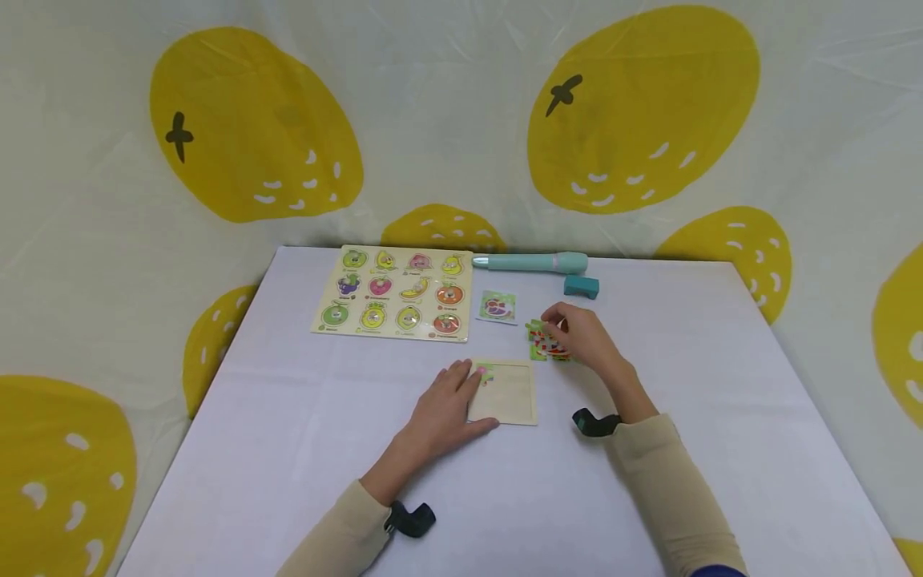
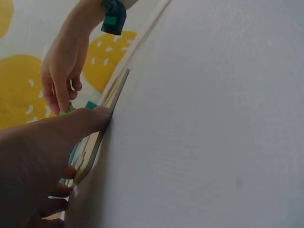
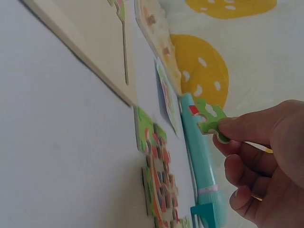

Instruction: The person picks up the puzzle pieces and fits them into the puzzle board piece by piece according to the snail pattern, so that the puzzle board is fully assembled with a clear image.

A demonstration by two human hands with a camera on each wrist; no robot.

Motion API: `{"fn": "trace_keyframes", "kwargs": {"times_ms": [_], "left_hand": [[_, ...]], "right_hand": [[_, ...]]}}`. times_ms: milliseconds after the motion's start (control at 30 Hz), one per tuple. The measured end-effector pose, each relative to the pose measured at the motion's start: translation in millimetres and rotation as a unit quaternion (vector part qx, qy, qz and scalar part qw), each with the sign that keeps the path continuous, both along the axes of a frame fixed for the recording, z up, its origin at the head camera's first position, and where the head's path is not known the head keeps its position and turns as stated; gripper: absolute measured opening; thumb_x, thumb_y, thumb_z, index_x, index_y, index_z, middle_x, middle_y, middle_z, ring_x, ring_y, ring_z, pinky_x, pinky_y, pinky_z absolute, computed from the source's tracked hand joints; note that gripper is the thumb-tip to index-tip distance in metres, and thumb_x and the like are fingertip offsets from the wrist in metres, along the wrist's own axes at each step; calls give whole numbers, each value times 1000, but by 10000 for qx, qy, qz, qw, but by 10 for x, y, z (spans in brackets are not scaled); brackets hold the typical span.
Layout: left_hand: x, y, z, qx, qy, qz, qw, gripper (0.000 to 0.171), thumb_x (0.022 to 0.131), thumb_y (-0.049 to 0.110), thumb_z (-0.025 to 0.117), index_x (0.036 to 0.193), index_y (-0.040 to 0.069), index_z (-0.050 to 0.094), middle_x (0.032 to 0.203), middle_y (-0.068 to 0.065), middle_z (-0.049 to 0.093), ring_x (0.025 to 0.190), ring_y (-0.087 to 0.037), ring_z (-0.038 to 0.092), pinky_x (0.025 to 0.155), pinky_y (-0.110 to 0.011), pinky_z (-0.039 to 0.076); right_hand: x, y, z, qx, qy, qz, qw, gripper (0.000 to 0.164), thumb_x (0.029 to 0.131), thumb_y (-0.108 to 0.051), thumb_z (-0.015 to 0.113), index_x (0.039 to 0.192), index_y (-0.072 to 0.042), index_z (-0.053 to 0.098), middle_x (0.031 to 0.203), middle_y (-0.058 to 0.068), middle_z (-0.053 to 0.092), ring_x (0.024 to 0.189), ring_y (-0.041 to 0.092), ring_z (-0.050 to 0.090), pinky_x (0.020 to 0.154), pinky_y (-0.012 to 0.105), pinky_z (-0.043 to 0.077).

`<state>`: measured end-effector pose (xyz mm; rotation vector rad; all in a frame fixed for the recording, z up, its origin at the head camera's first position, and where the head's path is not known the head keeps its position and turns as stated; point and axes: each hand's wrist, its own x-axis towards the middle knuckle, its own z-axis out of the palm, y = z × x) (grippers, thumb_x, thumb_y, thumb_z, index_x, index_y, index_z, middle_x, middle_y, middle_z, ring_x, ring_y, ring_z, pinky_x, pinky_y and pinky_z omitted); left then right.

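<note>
While aloft, green puzzle piece (image 3: 207,125) (red-edged) in a pinch between right hand's (image 1: 586,336) thumb and forefinger

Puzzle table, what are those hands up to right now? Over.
Right hand pinching mostly green puzzle piece. Left hand on wooden tray, covering part of its left side. Corner piece seen far left, inside. Tray's right side unobstructed.

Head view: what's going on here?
A person is doing a small jigsaw. The right hand pinches a green puzzle piece above a cluster of loose pieces, while the left hand rests on the left side of the wooden tray. Only the tray's upper left corner is filled; the rest is bare. A picture card lies beyond it.
</note>
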<state>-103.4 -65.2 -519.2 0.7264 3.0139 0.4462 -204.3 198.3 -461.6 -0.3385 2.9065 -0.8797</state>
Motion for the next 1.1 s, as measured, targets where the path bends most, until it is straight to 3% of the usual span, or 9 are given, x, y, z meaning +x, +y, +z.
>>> {"fn": "trace_keyframes", "kwargs": {"times_ms": [600, 900, 1100], "left_hand": [[-40, 17, 35, -119, -273, -63, 9995, 90, 78, 72, 52, 143, 12, 38, 155, -6, 28, 144, -26, 24, 119, -41, 24], [-42, 9, 31, -24, -231, -112, 9997, 89, 79, 72, 52, 145, 14, 36, 154, -6, 29, 144, -26, 25, 119, -41, 24], [-50, 7, 8, -189, -127, -219, 9995, 86, 81, 72, 48, 146, 18, 35, 155, -7, 27, 145, -26, 23, 119, -41, 23]], "right_hand": [[253, -308, -94, -331, -72, 576, 9978, 16, 89, -18, 64, 104, -11, 64, 89, 3, 66, 78, 15, 53, 69, 24, 46], [312, -405, -189, -469, -555, 807, 9941, 12, 89, -16, 63, 100, -13, 64, 86, 0, 64, 77, 14, 54, 71, 25, 48], [334, -452, -219, -387, -780, 877, 9923, 13, 90, -18, 62, 101, -13, 64, 85, -1, 63, 76, 13, 54, 70, 25, 48]]}}
